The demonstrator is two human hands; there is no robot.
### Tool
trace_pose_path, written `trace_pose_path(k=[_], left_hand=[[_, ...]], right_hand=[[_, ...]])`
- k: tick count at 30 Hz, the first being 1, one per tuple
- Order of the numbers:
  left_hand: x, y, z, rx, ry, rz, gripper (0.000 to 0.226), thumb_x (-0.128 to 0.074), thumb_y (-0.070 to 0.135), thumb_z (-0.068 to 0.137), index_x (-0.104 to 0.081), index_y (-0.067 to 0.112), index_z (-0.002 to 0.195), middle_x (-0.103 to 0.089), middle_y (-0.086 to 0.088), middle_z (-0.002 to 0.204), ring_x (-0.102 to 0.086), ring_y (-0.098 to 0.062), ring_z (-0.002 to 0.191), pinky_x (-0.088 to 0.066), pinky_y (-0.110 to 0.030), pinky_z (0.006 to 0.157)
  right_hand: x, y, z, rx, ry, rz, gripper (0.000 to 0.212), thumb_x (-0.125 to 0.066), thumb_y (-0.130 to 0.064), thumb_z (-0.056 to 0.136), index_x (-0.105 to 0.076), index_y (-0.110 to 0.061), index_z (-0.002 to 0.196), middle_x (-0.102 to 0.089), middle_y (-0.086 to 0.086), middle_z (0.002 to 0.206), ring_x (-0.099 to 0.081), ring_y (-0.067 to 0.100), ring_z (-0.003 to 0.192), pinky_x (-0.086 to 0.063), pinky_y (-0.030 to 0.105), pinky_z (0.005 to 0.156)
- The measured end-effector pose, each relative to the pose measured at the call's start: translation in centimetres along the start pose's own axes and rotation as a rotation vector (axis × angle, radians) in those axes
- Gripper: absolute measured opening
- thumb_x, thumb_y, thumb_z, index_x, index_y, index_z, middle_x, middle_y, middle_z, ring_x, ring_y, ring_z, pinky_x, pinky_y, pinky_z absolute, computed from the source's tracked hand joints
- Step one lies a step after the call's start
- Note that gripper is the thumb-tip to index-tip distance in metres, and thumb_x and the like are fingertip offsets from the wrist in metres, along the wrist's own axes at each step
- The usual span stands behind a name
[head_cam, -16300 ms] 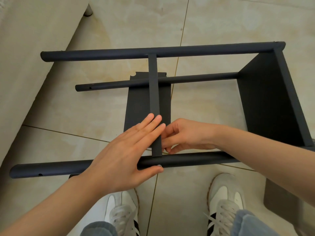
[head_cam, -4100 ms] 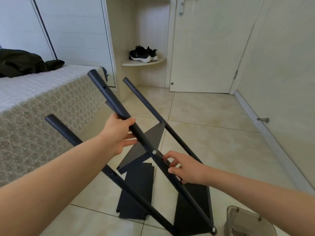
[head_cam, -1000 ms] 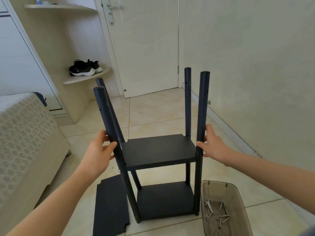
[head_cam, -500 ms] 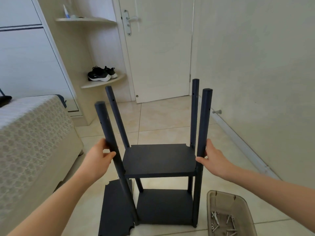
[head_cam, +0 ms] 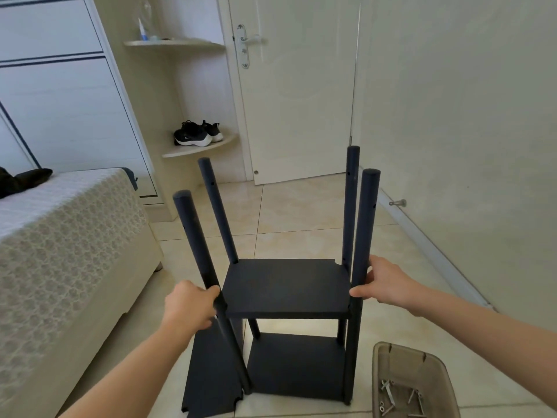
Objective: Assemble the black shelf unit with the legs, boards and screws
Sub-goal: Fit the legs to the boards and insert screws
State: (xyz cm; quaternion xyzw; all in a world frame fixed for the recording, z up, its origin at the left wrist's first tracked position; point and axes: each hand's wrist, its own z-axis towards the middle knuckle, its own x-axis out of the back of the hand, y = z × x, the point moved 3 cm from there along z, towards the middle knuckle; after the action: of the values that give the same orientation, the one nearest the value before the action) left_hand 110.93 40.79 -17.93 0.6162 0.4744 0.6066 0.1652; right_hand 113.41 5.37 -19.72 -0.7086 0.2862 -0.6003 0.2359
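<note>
The shelf unit (head_cam: 286, 285) stands upright on the floor (head_cam: 301, 212) with two boards (head_cam: 295, 366) fitted, left hand (head_cam: 190, 309) and right hand (head_cam: 382, 285) each curled round a front leg (head_cam: 363, 224); one loose board (head_cam: 211, 372) and the screws (head_cam: 401, 398) await fitting.

Parts count, as I read it from the head view.

I count four uprights: front left leg (head_cam: 197, 245), rear left leg (head_cam: 219, 212), rear right leg (head_cam: 350, 206), front right leg (head_cam: 364, 230).

I count three panels: upper board (head_cam: 286, 285), lower board (head_cam: 295, 366), loose board (head_cam: 208, 378).

- Tray (head_cam: 398, 357): one.
- Screws (head_cam: 390, 393): several in the tray; I cannot resolve an exact number.
- Two in total: left hand (head_cam: 188, 307), right hand (head_cam: 384, 283).
- Shoes (head_cam: 191, 135): two, one pair.
- Two in total: upper shelf (head_cam: 174, 43), lower shelf (head_cam: 199, 149).
- Door (head_cam: 295, 101): one.
- Door handle (head_cam: 245, 45): one.
- Door stop (head_cam: 398, 203): one.
- Bed (head_cam: 60, 236): one.
</note>
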Motion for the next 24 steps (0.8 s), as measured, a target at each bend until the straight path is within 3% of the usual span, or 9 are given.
trace_pose_path(k=[2, 3, 6, 10, 16, 19, 24], left_hand=[[-1.5, -0.4, -1.3, 0.147, -0.229, -0.056, 0.019, -0.062, 0.014, 0.098, -0.059, -0.001, 0.087, -0.066, -0.009, 0.063, -0.068, -0.024, 0.060, -0.054, -0.027, 0.048], [-2.4, -0.6, -1.7, 0.169, -0.323, -0.041, 0.018, -0.064, 0.016, 0.097, -0.063, -0.001, 0.091, -0.070, -0.008, 0.064, -0.072, -0.023, 0.061, -0.056, -0.027, 0.049], [-5.5, -0.5, -2.6, 0.164, -0.534, -0.040, 0.022, -0.069, 0.024, 0.095, -0.070, 0.004, 0.103, -0.079, -0.006, 0.085, -0.077, -0.020, 0.078, -0.062, -0.032, 0.067], [-10.2, 0.4, -4.0, 0.156, -0.741, -0.102, 0.041, -0.064, 0.030, 0.098, -0.058, 0.009, 0.133, -0.071, -0.005, 0.116, -0.070, -0.020, 0.105, -0.060, -0.033, 0.085], [-15.4, 1.5, -7.0, 0.293, -0.770, -0.251, 0.037, -0.060, 0.024, 0.101, -0.055, 0.009, 0.134, -0.068, -0.007, 0.122, -0.064, -0.023, 0.115, -0.050, -0.041, 0.105], [-16.6, 1.5, -7.9, 0.414, -0.755, -0.342, 0.044, -0.059, 0.023, 0.102, -0.047, 0.008, 0.142, -0.060, -0.012, 0.136, -0.057, -0.030, 0.127, -0.048, -0.044, 0.107], [-18.6, 2.0, -7.9, 0.522, -0.657, -0.692, 0.054, -0.061, 0.018, 0.100, -0.041, 0.007, 0.149, -0.049, -0.015, 0.149, -0.048, -0.037, 0.136, -0.043, -0.049, 0.109]], right_hand=[[0.1, -0.3, 0.0, -0.007, -0.015, 0.002, 0.052, -0.079, -0.021, 0.082, -0.043, -0.029, 0.118, -0.060, -0.009, 0.094, -0.065, 0.010, 0.080, -0.043, 0.013, 0.054], [0.2, -0.4, 0.0, -0.012, -0.023, 0.001, 0.052, -0.079, -0.020, 0.081, -0.041, -0.030, 0.115, -0.060, -0.009, 0.093, -0.065, 0.010, 0.079, -0.043, 0.013, 0.053], [0.3, -0.8, 0.0, -0.021, -0.043, 0.000, 0.053, -0.080, -0.018, 0.080, -0.039, -0.030, 0.113, -0.058, -0.010, 0.093, -0.064, 0.010, 0.077, -0.043, 0.011, 0.051], [0.5, -1.4, 0.2, -0.035, -0.068, -0.009, 0.053, -0.080, -0.018, 0.080, -0.041, -0.028, 0.114, -0.058, -0.008, 0.096, -0.064, 0.012, 0.080, -0.049, 0.017, 0.054], [0.9, -1.6, 0.4, -0.128, -0.143, 0.005, 0.055, -0.082, -0.010, 0.077, -0.047, -0.019, 0.118, -0.065, 0.000, 0.101, -0.070, 0.014, 0.086, -0.058, 0.033, 0.081], [1.1, -1.5, 0.2, -0.133, -0.136, 0.007, 0.052, -0.083, -0.010, 0.076, -0.047, -0.020, 0.113, -0.065, 0.000, 0.100, -0.069, 0.013, 0.086, -0.058, 0.031, 0.079], [1.4, -1.4, 0.3, -0.111, -0.153, 0.000, 0.052, -0.084, -0.012, 0.075, -0.052, -0.018, 0.116, -0.067, 0.000, 0.102, -0.068, 0.013, 0.086, -0.059, 0.033, 0.080]])
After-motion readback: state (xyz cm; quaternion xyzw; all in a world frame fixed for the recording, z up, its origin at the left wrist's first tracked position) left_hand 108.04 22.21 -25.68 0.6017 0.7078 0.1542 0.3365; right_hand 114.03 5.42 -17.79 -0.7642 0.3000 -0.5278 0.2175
